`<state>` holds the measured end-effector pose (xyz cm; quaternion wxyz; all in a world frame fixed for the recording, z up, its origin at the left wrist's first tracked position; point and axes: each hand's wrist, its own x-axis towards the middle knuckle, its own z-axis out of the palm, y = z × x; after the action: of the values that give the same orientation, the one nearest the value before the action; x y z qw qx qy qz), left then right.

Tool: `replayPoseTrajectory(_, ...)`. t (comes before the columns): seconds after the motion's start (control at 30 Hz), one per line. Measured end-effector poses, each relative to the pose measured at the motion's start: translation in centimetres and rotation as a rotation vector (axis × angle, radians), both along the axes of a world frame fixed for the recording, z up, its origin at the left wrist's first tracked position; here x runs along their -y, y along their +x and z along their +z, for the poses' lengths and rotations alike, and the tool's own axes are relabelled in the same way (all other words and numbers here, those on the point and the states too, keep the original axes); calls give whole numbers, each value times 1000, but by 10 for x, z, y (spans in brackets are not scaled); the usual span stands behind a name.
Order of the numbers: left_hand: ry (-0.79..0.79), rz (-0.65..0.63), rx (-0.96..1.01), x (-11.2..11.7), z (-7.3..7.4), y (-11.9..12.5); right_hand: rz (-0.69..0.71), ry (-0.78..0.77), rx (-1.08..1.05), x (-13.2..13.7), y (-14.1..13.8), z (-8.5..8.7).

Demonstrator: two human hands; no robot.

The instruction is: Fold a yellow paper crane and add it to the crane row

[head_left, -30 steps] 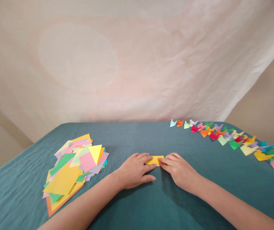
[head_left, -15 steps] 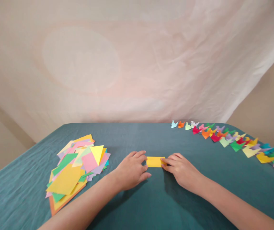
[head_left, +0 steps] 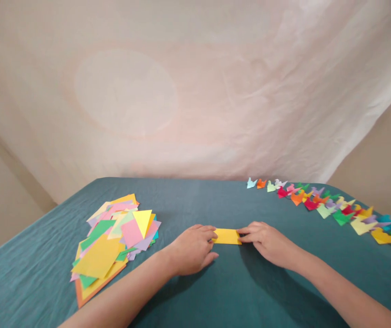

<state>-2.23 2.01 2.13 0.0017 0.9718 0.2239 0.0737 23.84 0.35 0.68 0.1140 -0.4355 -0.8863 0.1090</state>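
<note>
A small yellow paper strip (head_left: 227, 236), folded into a rectangle, lies crosswise on the table in front of me. The fingertips of my left hand (head_left: 194, 249) press on its left end, with the thumb lower down and apart from the paper. At the right end, the fingers of my right hand (head_left: 267, 241) pinch the edge and corner. Both palms are turned down, and the right thumb is mostly hidden under its fingers.
A loose pile of coloured paper sheets (head_left: 101, 257) lies to the left, a yellow folded triangle (head_left: 142, 222) on top. Several folded paper birds (head_left: 342, 217) stand in rows along the right side of the dark green tablecloth (head_left: 195, 200). Behind hangs a pale cloth (head_left: 198, 100).
My left fingers have come onto the left end of the yellow paper. My right fingers have slid out to its right edge. The whole view has shifted slightly.
</note>
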Motion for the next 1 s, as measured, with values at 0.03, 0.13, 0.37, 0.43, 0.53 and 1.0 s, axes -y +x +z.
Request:
replayPoseTrajectory(0.03, -5, 3, 1, 0, 0, 1, -10, -20, -53, -3, 1, 0)
replayPoseTrajectory(0.13, -19, 15, -22, -5, 2, 5, -63, -19, -199, -12, -3, -3)
replayPoseTrajectory(0.37, -106, 114, -48, -27, 13, 21, -147, -100, -234, -26, -35, -12)
replayPoseTrajectory(0.43, -162, 140, 56, -30, 10, 24, -225, -124, -242, -30, -39, -16)
replayPoseTrajectory(0.53, -270, 186, 336, -32, -6, 26, -322, -235, -310, -34, -39, -20)
replayPoseTrajectory(1.0, -681, 278, 879, -46, -46, 30, -358, -360, -741, -27, -31, -21)
